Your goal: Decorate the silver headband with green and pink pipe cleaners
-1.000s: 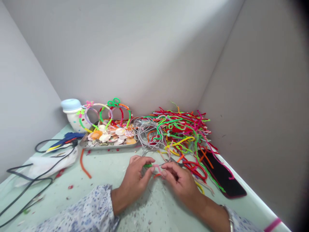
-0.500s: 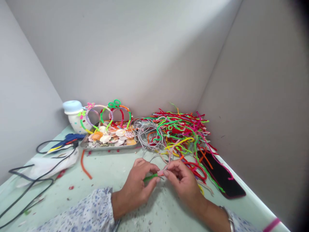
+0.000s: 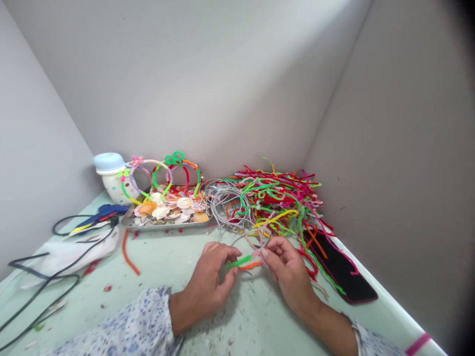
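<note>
My right hand (image 3: 287, 269) pinches the pale pink part of a fuzzy pipe cleaner (image 3: 256, 253) between thumb and forefinger. A green fuzzy length (image 3: 241, 261) runs from that pinch toward my left hand (image 3: 208, 282). Just below it, an orange fuzzy length (image 3: 250, 266) also reaches out from the right fingertips. The thumb and forefinger of my left hand are parted, with the green end in the gap between them. Whether its hidden fingers touch that end cannot be made out. A thin grey wire loop (image 3: 237, 237) passes behind the hands.
Beyond the hands lie coiled grey wires (image 3: 218, 207) and a heap of coloured pipe cleaners (image 3: 282, 198). A metal tray (image 3: 166, 227) of shells has decorated headbands (image 3: 196, 170) on it. A white jar (image 3: 117, 185), black cable (image 3: 44, 284) and black flat case (image 3: 341, 272) flank them.
My left thumb and forefinger have moved apart from the green length. My right hand has risen slightly with the pipe cleaner, and the orange length now shows more fully.
</note>
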`<state>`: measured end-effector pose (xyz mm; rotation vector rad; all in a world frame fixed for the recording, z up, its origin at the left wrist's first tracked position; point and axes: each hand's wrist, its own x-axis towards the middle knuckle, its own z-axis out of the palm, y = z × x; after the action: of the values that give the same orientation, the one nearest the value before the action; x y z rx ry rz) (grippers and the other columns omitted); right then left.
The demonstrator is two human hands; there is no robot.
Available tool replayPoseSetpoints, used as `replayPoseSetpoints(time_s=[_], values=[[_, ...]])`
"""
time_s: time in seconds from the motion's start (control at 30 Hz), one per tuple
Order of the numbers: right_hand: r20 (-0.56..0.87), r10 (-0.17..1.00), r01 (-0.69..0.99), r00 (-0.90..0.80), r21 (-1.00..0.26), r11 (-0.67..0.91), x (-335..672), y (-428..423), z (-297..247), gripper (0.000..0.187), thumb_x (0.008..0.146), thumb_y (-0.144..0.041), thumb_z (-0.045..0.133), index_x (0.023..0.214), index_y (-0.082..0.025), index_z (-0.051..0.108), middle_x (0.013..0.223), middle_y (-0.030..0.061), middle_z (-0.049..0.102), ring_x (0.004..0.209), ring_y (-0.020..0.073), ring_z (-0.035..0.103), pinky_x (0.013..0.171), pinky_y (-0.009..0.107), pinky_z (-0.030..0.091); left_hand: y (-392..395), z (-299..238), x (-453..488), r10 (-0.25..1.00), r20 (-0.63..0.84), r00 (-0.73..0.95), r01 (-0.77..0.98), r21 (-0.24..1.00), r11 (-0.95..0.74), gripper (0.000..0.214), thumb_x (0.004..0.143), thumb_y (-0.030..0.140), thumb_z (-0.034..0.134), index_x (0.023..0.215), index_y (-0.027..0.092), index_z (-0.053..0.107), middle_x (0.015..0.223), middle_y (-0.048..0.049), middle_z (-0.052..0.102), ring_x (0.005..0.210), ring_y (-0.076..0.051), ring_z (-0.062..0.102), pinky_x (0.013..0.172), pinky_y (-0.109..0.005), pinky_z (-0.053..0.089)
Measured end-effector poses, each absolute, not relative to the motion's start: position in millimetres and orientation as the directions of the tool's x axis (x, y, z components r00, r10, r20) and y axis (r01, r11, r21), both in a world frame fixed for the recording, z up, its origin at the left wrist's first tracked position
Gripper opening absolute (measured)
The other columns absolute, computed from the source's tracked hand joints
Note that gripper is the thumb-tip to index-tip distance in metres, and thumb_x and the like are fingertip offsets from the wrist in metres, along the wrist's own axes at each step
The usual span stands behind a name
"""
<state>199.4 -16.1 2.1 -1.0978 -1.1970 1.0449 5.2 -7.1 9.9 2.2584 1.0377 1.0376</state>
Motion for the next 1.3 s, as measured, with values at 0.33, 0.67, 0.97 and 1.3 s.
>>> replayPoseSetpoints(time_s=[0.33, 0.67, 0.97, 1.3], values=[[0.122, 0.99, -0.096, 0.075, -0.987, 0.129, 197.0, -15.0, 4.9, 0.028, 0.078, -0.039, 0.068, 0.087, -0.021, 0.048, 0.074, -0.0026, 0.056, 0.046, 0.0066, 0.041, 0.037, 0.018, 0.027, -7.5, 11.3, 5.5, 0.764, 0.467, 0.445, 0.407, 0.655, -0.637, 0.016, 0.087, 0.017, 0.049, 0.096, 0.019, 0.062, 0.082, -0.0042, 0.062, 0.082, -0.021, 0.052, 0.078, -0.036, 0.038], [0.202, 0.979, 0.017, 0.034, -0.979, 0.201, 195.0, -17.4, 1.7, 0.024, 0.081, -0.038, 0.066, 0.084, -0.021, 0.05, 0.073, -0.0013, 0.06, 0.061, 0.013, 0.056, 0.052, 0.023, 0.044, -9.0, 11.8, 8.4, 0.741, 0.456, 0.493, 0.369, 0.662, -0.653, 0.018, 0.087, 0.026, 0.056, 0.103, 0.019, 0.061, 0.086, -0.0047, 0.063, 0.082, -0.021, 0.054, 0.079, -0.036, 0.038], [0.218, 0.969, 0.099, -0.119, -0.968, 0.23, 192.8, -27.2, -6.0, 0.018, 0.089, -0.039, 0.057, 0.093, -0.021, 0.051, 0.081, 0.0016, 0.062, 0.072, 0.0155, 0.06, 0.063, 0.025, 0.048, -8.2, 11.0, 11.0, 0.751, 0.453, 0.481, 0.434, 0.622, -0.652, 0.018, 0.091, 0.025, 0.051, 0.098, 0.021, 0.067, 0.075, -0.0036, 0.059, 0.077, -0.019, 0.052, 0.074, -0.035, 0.037], [0.317, 0.934, 0.257, -0.166, -0.9, 0.351, 198.2, -30.2, -10.1, 0.018, 0.092, -0.039, 0.051, 0.094, -0.021, 0.053, 0.072, 0.002, 0.068, 0.067, 0.0176, 0.066, 0.06, 0.026, 0.049, -12.1, 19.4, 11.4, 0.803, 0.464, 0.375, 0.413, 0.692, -0.593, 0.015, 0.091, 0.023, 0.051, 0.086, 0.019, 0.065, 0.073, -0.0033, 0.057, 0.075, -0.02, 0.053, 0.072, -0.034, 0.037]])
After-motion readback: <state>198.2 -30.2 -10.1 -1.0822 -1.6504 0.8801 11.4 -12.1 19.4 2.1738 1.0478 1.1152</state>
